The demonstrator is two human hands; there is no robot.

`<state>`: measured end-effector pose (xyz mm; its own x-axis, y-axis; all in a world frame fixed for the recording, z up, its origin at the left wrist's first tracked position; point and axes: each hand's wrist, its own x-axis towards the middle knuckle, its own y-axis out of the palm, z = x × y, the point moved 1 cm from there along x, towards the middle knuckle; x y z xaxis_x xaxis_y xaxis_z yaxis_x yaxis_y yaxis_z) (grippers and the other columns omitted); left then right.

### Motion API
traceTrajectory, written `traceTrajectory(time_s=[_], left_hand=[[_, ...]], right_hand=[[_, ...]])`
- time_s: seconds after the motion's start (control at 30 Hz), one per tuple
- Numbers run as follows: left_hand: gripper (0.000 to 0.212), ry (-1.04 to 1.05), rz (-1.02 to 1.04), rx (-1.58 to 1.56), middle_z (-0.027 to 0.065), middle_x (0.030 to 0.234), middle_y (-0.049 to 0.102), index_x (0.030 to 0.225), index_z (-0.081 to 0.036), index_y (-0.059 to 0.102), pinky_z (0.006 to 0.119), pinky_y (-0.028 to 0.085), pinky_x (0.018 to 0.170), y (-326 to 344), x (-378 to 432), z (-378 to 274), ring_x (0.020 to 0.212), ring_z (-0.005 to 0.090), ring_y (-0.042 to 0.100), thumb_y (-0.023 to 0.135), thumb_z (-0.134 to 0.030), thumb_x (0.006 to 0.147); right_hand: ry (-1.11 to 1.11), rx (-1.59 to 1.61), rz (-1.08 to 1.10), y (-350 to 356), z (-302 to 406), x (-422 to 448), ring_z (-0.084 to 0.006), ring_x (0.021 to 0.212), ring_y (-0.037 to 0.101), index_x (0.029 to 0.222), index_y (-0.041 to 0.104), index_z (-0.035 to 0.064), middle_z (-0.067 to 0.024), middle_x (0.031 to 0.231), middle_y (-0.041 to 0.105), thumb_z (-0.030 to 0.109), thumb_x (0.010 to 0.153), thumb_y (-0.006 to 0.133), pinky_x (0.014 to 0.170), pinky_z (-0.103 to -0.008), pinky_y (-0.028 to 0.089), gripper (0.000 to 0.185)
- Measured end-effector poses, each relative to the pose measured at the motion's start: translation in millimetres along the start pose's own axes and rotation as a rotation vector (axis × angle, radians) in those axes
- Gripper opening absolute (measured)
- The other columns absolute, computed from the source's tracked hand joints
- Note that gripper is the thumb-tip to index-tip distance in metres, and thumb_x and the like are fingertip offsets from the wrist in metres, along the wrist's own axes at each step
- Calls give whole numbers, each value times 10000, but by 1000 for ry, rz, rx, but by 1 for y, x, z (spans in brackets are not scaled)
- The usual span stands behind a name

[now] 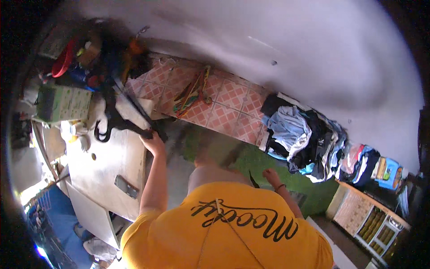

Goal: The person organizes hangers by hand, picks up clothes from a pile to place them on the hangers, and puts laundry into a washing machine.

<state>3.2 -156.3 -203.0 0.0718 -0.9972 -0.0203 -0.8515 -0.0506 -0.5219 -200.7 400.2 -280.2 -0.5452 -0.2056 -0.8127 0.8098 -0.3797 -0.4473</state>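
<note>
My left hand (pixel 154 143) is closed on a dark strap-like item (pixel 126 122), whose long dark bands reach up and away over the white table (pixel 111 161). What exactly the item is, I cannot tell. My right hand (pixel 271 176), with a thin dark band at the wrist, hangs over the green floor covering (pixel 248 158); its fingers look curled and nothing shows in them. A bundle of coloured clothes hangers (pixel 193 97) lies on the red-and-white tiles. Farther right, a long heap of clothes (pixel 302 138) runs along the wall, with a light blue garment (pixel 287 126) on top.
A green-and-white carton (pixel 63 104) stands at the table's far end, near a red basin (pixel 63 59). A phone-like dark device (pixel 126 186) lies on the table. At the lower right stands a low cabinet (pixel 373 215) with patterned panels. A pale wall (pixel 302 50) borders the tiled strip.
</note>
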Motion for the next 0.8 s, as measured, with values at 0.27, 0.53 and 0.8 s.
traceTrajectory(time_s=[0.27,0.53,0.8], left_hand=[[336,-101,930,-109,90,852,598,1064,24,565,331,470,757,78,-64,-18,797,203,560,645,-43,745],[674,771,1069,624,153,1066,626,1393,-36,396,437,476,807,173,-135,-1,892,325,632,645,-226,796],[669,1001,1315,778,148,1223,550,1470,-78,314,463,383,940,175,-220,-2,1022,260,598,556,-166,852]], right_hand=[[-186,111,-15,22,-18,5,-235,782,656,999,644,16,-130,852,683,289,913,600,711,-364,511,290],[-13,443,-3,48,21,-9,-185,867,636,1070,602,-1,-101,950,671,223,967,581,774,-329,499,247],[-180,1072,12,59,229,92,-222,1065,580,1280,496,17,-86,1213,578,230,880,699,889,-322,475,496]])
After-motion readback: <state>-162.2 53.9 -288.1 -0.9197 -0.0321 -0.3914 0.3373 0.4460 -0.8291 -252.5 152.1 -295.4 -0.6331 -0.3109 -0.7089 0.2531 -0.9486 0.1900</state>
